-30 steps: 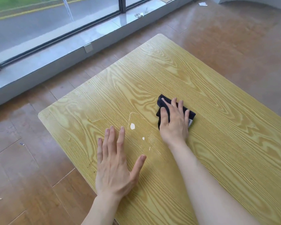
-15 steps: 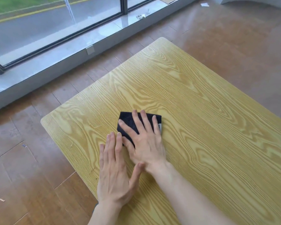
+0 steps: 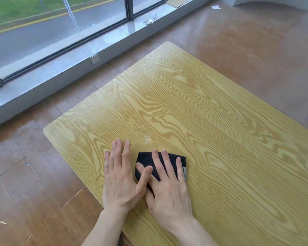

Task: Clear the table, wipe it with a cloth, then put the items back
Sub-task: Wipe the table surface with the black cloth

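Note:
A yellow wood-grain table (image 3: 212, 121) fills the view, with nothing on it but a folded dark cloth (image 3: 146, 161) near its front left part. My right hand (image 3: 167, 185) lies flat on the cloth, fingers spread, pressing it to the tabletop. My left hand (image 3: 120, 176) rests flat on the table just left of the cloth, its thumb touching my right thumb over the cloth's edge. A faint pale smear (image 3: 147, 139) shows on the wood just beyond my fingertips.
Brown floor boards (image 3: 34, 183) surround the table on the left and far side. A grey window sill (image 3: 69, 55) and large window run along the back left. Small scraps lie on the floor and sill.
My right hand has swept the cloth from the table's middle leftward and toward me, over the white spots, which no longer show. My left hand has stayed flat in place.

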Motion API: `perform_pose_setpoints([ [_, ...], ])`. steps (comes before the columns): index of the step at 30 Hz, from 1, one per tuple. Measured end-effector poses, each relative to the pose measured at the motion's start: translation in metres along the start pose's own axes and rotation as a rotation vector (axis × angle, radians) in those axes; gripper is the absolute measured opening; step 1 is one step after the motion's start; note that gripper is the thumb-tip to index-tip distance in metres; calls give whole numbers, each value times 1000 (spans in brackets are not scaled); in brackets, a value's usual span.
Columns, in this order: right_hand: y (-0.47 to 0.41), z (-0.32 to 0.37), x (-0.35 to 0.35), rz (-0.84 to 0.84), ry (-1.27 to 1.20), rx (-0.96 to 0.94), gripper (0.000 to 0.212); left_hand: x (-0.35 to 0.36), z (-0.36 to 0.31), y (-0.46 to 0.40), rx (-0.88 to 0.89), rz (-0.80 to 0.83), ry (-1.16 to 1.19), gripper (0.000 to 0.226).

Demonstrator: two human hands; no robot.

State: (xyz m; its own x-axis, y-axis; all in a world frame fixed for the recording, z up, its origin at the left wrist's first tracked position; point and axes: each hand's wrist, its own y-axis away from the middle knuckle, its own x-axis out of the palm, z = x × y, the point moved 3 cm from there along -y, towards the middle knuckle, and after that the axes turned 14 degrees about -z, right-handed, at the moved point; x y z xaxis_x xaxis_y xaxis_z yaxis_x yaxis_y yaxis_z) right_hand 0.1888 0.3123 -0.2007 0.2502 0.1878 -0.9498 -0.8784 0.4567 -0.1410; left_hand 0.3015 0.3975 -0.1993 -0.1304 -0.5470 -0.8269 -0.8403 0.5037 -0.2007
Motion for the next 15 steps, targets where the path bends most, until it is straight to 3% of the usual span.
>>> perform_pose_setpoints([
  [9,43,0,-9,-43,43,170,52,0,-3,1,53,34,-53,89],
  [15,70,7,-19,-70,80,343,58,-7,-10,7,217,102,-106,89],
])
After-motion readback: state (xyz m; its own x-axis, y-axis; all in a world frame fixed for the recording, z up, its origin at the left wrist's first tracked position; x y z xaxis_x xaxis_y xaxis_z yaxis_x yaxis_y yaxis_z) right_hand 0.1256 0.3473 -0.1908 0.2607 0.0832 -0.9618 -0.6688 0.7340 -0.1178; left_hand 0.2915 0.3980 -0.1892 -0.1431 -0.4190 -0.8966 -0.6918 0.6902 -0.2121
